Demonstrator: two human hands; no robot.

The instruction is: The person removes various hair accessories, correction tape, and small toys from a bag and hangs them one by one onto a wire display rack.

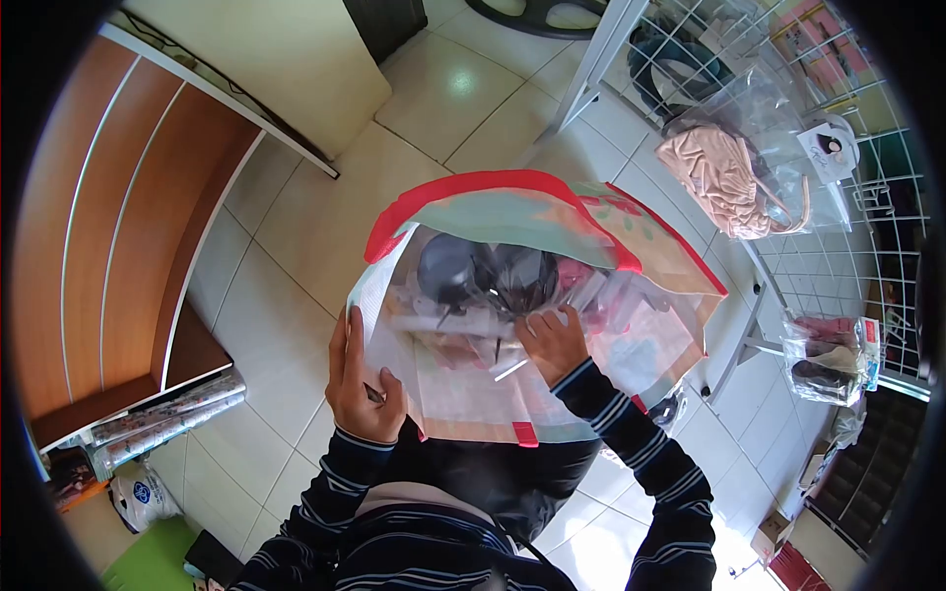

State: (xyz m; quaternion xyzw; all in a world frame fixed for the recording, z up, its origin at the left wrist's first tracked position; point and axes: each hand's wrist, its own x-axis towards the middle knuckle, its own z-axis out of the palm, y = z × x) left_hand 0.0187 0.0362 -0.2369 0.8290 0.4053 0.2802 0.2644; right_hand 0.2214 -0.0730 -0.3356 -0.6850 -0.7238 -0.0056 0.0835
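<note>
Seen from above, the patterned bag [493, 212] stands open in front of the wearer, over the tiled floor [296, 295], its red trim [463, 185] bounding a wide mouth. Our left hand [365, 384] clasps the left side of the bag, fingers along the outside and thumb toward the interior; a small dark item [374, 394] shows between them, too small for us to identify. Our right hand [554, 345] reaches inside with bent fingers, against clear plastic packaging [463, 335]; its fingertips are partly hidden, so we cannot tell whether this grip has closed on a packet. Two dark rounded items [451, 268] lie in the bag just beyond the right hand, with a pink item [572, 274] beside them. To handle these contents well, we should hold the left wall outward, so that the mouth does not sag over the working hand. We judge the film slippery and apt to cling to its neighbours; hence we would part one packet from the rest, grasp it by a firm portion rather than a loose corner, and lift slowly, watching that nothing adjoining is dragged along or snags the rim.
</note>
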